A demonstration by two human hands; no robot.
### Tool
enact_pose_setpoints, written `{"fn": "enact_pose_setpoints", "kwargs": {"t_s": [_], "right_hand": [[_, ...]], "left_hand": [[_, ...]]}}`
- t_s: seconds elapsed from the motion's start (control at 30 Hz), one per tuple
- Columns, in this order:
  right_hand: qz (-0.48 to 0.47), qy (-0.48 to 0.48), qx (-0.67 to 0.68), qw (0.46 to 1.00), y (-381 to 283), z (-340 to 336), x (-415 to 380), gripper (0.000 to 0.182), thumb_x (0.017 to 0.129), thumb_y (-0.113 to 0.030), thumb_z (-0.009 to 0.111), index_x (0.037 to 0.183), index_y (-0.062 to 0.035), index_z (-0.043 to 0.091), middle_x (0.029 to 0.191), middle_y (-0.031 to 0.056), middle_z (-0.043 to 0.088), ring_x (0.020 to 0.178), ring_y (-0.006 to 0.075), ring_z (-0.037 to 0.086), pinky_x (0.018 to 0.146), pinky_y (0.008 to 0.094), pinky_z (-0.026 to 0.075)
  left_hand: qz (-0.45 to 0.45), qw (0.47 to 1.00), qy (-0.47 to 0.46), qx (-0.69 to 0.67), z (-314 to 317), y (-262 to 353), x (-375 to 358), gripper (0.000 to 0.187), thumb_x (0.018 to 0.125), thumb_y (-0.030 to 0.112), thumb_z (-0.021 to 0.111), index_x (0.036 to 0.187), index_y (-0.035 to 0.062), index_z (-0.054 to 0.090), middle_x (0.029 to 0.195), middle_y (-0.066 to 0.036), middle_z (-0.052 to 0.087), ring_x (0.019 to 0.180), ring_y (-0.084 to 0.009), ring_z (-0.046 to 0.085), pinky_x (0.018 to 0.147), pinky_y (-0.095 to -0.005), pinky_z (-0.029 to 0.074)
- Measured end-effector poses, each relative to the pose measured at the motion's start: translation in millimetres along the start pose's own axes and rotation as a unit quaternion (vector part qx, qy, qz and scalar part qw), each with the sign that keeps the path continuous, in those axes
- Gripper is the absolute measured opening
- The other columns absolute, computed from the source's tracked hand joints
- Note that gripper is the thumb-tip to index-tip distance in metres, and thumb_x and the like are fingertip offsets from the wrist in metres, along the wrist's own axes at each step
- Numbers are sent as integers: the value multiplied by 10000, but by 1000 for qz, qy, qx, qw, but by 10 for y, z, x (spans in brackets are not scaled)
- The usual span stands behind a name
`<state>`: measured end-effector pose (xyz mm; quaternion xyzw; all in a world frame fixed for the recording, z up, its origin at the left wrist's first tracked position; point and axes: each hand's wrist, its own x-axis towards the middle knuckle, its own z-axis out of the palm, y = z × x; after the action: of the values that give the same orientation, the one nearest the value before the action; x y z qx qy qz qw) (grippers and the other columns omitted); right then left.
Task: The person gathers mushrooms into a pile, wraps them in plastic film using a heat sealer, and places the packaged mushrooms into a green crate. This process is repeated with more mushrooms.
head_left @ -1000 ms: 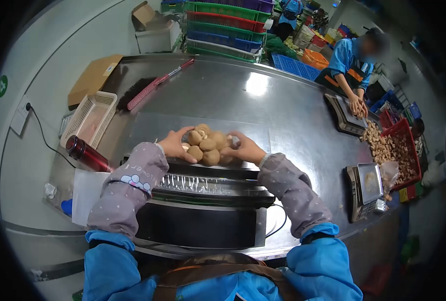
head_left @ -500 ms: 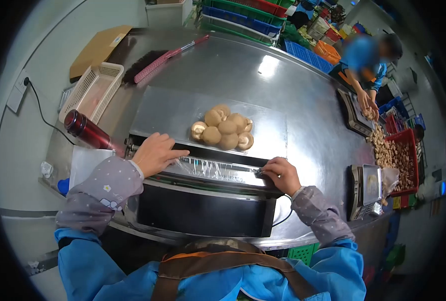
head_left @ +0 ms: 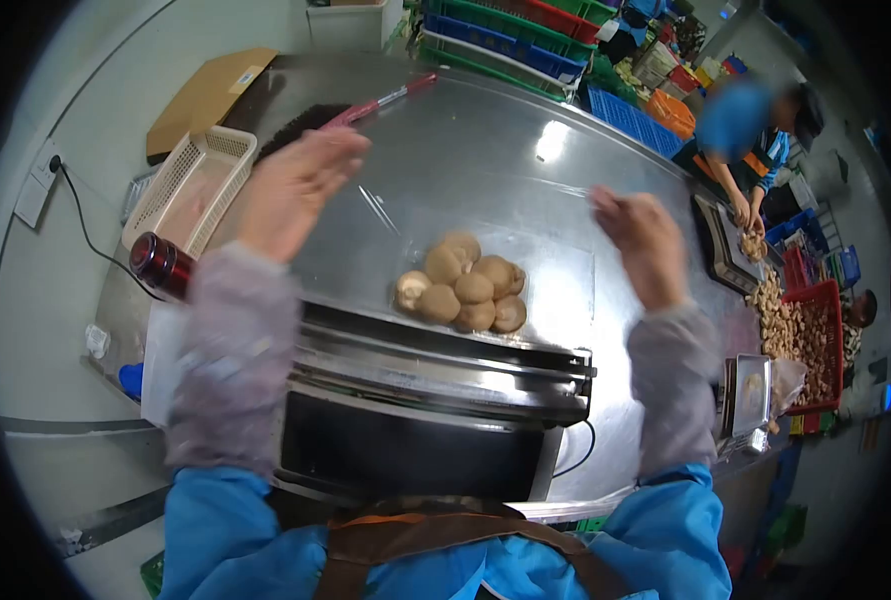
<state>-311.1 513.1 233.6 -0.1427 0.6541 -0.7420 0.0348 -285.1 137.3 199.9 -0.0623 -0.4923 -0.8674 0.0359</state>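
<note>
A cluster of brown-capped mushrooms (head_left: 473, 288) lies on the metal table behind the wrapping machine (head_left: 435, 375), some with their pale undersides up. My left hand (head_left: 300, 190) is raised beyond the machine, left of the mushrooms, its fingers pressed together and blurred. On the other side my right hand (head_left: 645, 240) is up at a similar height, fingers closed in a pinch. Clear plastic film (head_left: 377, 208) shows as faint glints and a thin edge between the hands, above and behind the mushrooms. Its grip points are smeared by motion.
At left are a white basket (head_left: 235, 146), a pink-handled brush (head_left: 385, 100), cardboard (head_left: 200, 95) and a red flask (head_left: 160, 262). Scales (head_left: 745, 390) and a red crate (head_left: 815, 340) of mushrooms stand right. A co-worker (head_left: 735, 120) handles mushrooms there. Stacked crates (head_left: 505, 45) rise behind.
Both hands have moved from the front of the machine up and away, past the mushrooms, drawing the clear film off the metal bar. The mushrooms sit lower in view.
</note>
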Motion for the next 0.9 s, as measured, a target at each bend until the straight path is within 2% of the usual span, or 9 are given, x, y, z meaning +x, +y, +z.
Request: {"fn": "enact_pose_setpoints", "kwargs": {"t_s": [0.07,0.1,0.17,0.37,0.47,0.57,0.73,0.8,0.9], "right_hand": [[28,-20,-156,987,903,-165,377,271,904,-215,531,1053,7,570,1054,148,628,1036,265,584,906,345,457],[51,-141,-475,867,1118,-181,403,280,869,-233,578,1019,3,577,1137,147,596,1061,307,565,904,344,448],[-59,-177,-452,873,1435,-68,216,246,844,-240,606,944,-17,597,1202,156,536,1022,339,547,838,398,444],[299,-84,-75,948,1319,123,-53,337,909,-346,541,1050,-40,551,924,80,584,827,185,550,709,373,478],[376,-176,-194,889,1026,92,-70,583,918,-528,414,1169,-25,569,1093,152,582,933,214,539,808,355,450],[380,-232,-143,884,1188,20,-204,519,911,-522,440,898,-54,664,739,67,595,721,142,555,623,315,448],[422,-272,-97,860,1057,207,-798,578,905,-583,393,689,-85,591,543,-17,468,466,100,405,434,271,327],[341,-326,-170,865,724,299,-1258,656,897,-637,318,576,-97,509,483,-9,411,452,96,410,442,271,348],[270,-320,-344,841,1182,327,-1869,715,935,-542,314,607,38,570,618,238,576,571,394,561,600,469,454]], "left_hand": [[39,868,-5,495,-217,-797,386,238,885,153,515,1016,8,650,1173,-130,592,1141,-244,522,946,-321,404],[3,823,-51,566,-385,-1301,415,239,878,170,513,990,6,646,1199,-146,577,1135,-274,524,933,-337,413],[207,680,-81,698,-216,-1499,131,238,884,188,507,949,-4,632,1111,-143,611,1100,-309,533,919,-356,422],[-138,932,-77,327,-188,-1515,56,299,951,282,452,806,33,531,644,-25,513,538,-142,504,470,-303,405],[-454,844,-85,272,42,-976,32,504,939,514,373,735,69,496,535,-12,448,334,-86,336,290,-244,213],[-603,778,-92,150,66,-834,-67,564,923,579,304,717,76,453,537,-14,432,318,-67,249,304,-214,157],[-626,768,-100,86,-38,-848,-779,591,929,568,263,1186,81,477,901,-139,617,391,-78,289,313,-196,191],[-644,754,-81,99,-89,-976,-1322,503,938,521,340,980,46,500,675,-50,504,406,-107,357,344,-228,270],[-410,777,-187,440,40,-1203,-1983,591,967,435,339,722,-32,606,596,-119,568,521,-202,539,521,-354,446]]}}
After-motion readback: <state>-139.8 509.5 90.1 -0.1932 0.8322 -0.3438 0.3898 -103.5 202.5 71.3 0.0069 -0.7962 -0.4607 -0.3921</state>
